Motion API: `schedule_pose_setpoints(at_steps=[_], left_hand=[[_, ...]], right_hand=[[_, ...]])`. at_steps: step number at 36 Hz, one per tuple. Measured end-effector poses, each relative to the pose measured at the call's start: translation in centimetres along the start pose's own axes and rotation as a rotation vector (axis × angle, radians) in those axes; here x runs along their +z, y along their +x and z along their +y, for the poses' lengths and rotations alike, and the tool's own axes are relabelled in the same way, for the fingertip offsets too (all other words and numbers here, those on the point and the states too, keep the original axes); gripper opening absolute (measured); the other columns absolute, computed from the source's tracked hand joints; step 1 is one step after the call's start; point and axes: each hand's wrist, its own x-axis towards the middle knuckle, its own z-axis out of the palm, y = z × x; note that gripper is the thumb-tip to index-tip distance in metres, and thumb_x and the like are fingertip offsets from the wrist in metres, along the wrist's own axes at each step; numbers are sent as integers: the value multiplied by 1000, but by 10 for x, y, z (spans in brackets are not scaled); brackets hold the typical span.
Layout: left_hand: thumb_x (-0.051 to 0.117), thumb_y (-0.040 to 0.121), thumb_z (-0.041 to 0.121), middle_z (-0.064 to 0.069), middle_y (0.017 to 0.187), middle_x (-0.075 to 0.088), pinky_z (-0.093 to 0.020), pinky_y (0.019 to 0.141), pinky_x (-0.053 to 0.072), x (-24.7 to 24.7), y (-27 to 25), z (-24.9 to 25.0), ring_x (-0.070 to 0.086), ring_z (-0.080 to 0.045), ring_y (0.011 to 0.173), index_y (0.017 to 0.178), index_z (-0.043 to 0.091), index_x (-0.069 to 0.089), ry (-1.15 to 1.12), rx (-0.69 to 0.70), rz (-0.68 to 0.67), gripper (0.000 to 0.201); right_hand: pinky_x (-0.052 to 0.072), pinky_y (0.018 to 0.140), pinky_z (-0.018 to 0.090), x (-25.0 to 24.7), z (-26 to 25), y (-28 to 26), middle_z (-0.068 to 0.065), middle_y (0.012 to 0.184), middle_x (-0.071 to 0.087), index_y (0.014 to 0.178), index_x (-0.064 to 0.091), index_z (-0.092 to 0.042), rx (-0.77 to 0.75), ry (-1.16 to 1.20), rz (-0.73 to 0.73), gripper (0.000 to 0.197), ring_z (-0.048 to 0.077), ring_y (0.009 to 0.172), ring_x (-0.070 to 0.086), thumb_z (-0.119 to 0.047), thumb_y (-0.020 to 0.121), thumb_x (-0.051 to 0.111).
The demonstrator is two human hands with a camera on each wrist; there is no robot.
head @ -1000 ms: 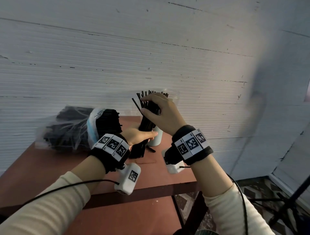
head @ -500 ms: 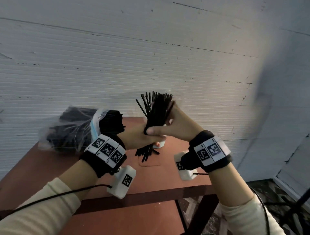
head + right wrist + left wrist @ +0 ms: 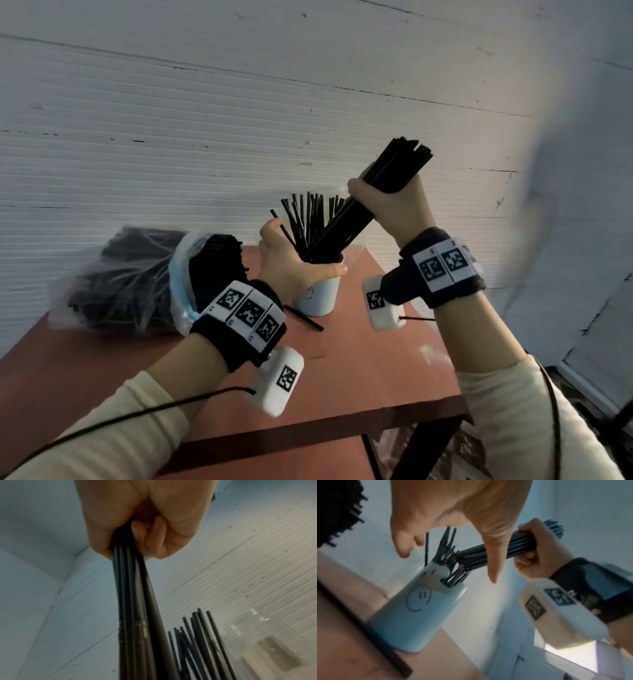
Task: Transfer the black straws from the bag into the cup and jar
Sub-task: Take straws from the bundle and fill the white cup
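Observation:
My right hand (image 3: pixel 390 209) grips a thick bundle of black straws (image 3: pixel 404 157) in its fist, tilted up to the right, with the bundle's lower ends at the mouth of the light blue cup (image 3: pixel 318 298). The cup holds several upright straws (image 3: pixel 305 219). My left hand (image 3: pixel 291 263) hovers at the cup's rim with spread fingers and its thumb across the front; the left wrist view shows this hand (image 3: pixel 453 507) open above the cup (image 3: pixel 412 622). The clear bag of straws (image 3: pixel 120 281) lies at the table's back left. The clear jar (image 3: pixel 267 639) stands just behind the cup.
One loose straw (image 3: pixel 305 318) lies on the brown table (image 3: pixel 359 370) in front of the cup. A white ribbed wall runs close behind the table. The table's front and right edges are near my wrists; floor lies beyond them on the right.
My right hand has lifted the bundle up and to the right, tilting it toward the cup. My left hand has let go of the bundle and moved to the cup's rim.

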Motion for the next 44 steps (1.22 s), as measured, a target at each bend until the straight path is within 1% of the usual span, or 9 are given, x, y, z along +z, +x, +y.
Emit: schedule_pose_setpoints(at_steps=[3,10,15,22,26,30,34,41,44], left_hand=[[93,44,40,-13,156,14,-41,114,31,8,15,-10,25,-25,142,149,22,-19,9,-176,-160,156],[85,27,49,-1,113,61,-35,90,55,20,47,-21,62,-19,107,123,13,49,123,-141,-243,109],[91,61,24,6,112,58,-27,89,43,17,53,-21,55,-15,109,127,18,48,119,-71,-280,79],[89,66,22,18,102,53,-25,91,40,13,61,-26,52,-12,108,133,23,44,100,-43,-339,81],[90,64,23,11,113,56,-29,98,42,14,65,-29,52,-14,113,138,21,43,97,-41,-332,87],[91,63,22,9,121,56,-28,100,41,15,69,-34,51,-12,117,138,22,42,53,-60,-349,89],[91,62,24,7,122,58,-30,97,44,16,71,-36,54,-15,117,136,23,45,46,-53,-342,87],[92,54,33,8,121,59,-34,100,46,17,72,-38,55,-15,115,134,29,45,55,-51,-335,93],[91,57,32,8,123,59,-33,100,45,17,71,-37,54,-15,116,136,29,44,61,-46,-330,92]], right_hand=[[47,56,28,0,6,18,5,68,57,81,57,10,16,-45,9,25,10,58,55,-13,78,68],[39,49,23,18,29,37,4,62,47,69,51,-10,79,-189,-87,21,11,52,46,-19,77,69],[42,50,23,31,49,43,-2,60,53,66,53,-11,138,-341,-213,27,9,54,51,-29,78,70],[43,46,17,34,60,39,-5,53,59,67,59,-17,210,-462,-387,35,3,40,53,-47,80,71],[48,64,23,36,66,35,-3,85,67,97,64,-16,147,-433,-307,38,10,74,62,-45,76,76],[40,75,17,39,72,32,-1,108,56,125,48,-14,6,-415,-114,64,11,97,52,-41,75,78],[39,105,32,42,79,34,8,137,39,145,30,-11,-276,-388,-43,81,19,123,43,-28,80,75],[39,106,35,43,83,37,2,142,46,138,50,-20,-403,-612,-189,48,21,128,46,-28,92,59],[41,102,32,39,80,40,-1,147,40,142,44,-21,-389,-586,-164,56,20,129,46,-31,89,62]])
